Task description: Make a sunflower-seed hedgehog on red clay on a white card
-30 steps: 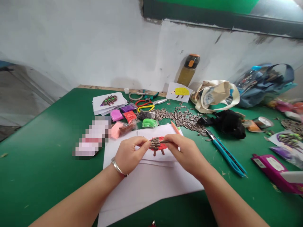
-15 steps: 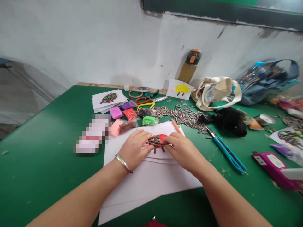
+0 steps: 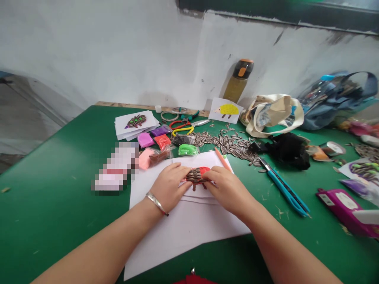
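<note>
A hedgehog picture (image 3: pixel 194 174) made of red clay lies on white paper, with brown legs and overlapping sunflower seeds covering its left part. Red clay still shows at its right end. My left hand (image 3: pixel 170 183) rests on the paper with fingers and thumb closed around the hedgehog's left end, which they partly hide. Over the right end, my right hand (image 3: pixel 226 185) has its thumb and forefinger pinched together on a sunflower seed, mostly covered by the fingertips and pressed at the red clay. White sheets (image 3: pixel 177 232) lie beneath both hands.
Behind the paper lie loose sunflower seeds (image 3: pixel 233 144), bagged clay such as the green pack (image 3: pixel 187 150), and scissors (image 3: pixel 185 128). A blue utility knife (image 3: pixel 286 189) and a magenta case (image 3: pixel 346 211) are on the right. A bottle (image 3: pixel 238 81) and bags stand by the wall.
My right fingertips have pressed closer to the red clay, and the seed between them is now mostly hidden. My left hand stays nearly in place. The view has shifted slightly.
</note>
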Available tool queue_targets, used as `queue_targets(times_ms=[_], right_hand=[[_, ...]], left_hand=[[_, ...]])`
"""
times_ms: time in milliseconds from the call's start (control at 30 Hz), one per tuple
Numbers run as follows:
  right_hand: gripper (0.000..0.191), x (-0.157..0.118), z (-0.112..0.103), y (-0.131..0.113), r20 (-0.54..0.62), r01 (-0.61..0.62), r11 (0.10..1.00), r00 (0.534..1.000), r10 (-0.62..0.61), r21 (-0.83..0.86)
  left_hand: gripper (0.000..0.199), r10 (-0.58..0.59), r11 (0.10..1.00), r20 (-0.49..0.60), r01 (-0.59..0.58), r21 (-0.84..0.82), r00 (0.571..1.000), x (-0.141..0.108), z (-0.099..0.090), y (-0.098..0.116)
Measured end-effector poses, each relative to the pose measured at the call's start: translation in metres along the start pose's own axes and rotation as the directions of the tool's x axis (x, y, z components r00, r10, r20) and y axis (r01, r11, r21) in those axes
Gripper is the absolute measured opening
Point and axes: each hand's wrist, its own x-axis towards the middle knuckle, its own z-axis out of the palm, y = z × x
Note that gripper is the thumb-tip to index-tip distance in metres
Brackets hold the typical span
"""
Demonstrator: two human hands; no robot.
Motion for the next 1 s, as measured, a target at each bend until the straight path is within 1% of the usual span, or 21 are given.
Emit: queue_targets(times_ms=[133, 233, 367, 600, 800, 1000], right_hand=[[0.020, 0.000, 0.003, -0.001, -0.006, 0.014, 1.000, 1.000, -0.014, -0.006], [0.020, 0.001, 0.005, -0.001, -0.020, 0.015, 1.000, 1.000, -0.015, -0.014], [0.020, 0.002, 0.008, -0.001, -0.023, 0.026, 1.000, 0.999, -0.027, -0.007], [0.023, 0.004, 0.013, 0.000, -0.064, 0.107, 0.994, 0.992, -0.104, 0.037], [0.021, 0.003, 0.017, 0.001, -0.042, 0.072, 0.997, 0.997, -0.072, -0.008], [0.022, 0.003, 0.017, 0.000, -0.030, 0.060, 0.998, 0.998, -0.060, 0.016]], left_hand=[[0.026, -0.040, 0.999, 0.057, 0.042, -0.035, 0.998, 0.002, 0.001, 0.001], [0.024, -0.055, 0.998, 0.080, 0.057, -0.029, 0.995, 0.003, 0.001, 0.003], [0.019, -0.078, 0.997, 0.089, 0.077, 0.017, 0.993, 0.003, 0.003, 0.004], [0.019, -0.085, 0.994, 0.090, 0.078, 0.077, 0.992, 0.002, 0.007, 0.002], [0.018, -0.109, 0.990, 0.094, 0.099, 0.105, 0.990, 0.002, 0.009, 0.002], [0.020, -0.105, 0.990, 0.100, 0.094, 0.108, 0.989, 0.002, 0.008, 0.003]])
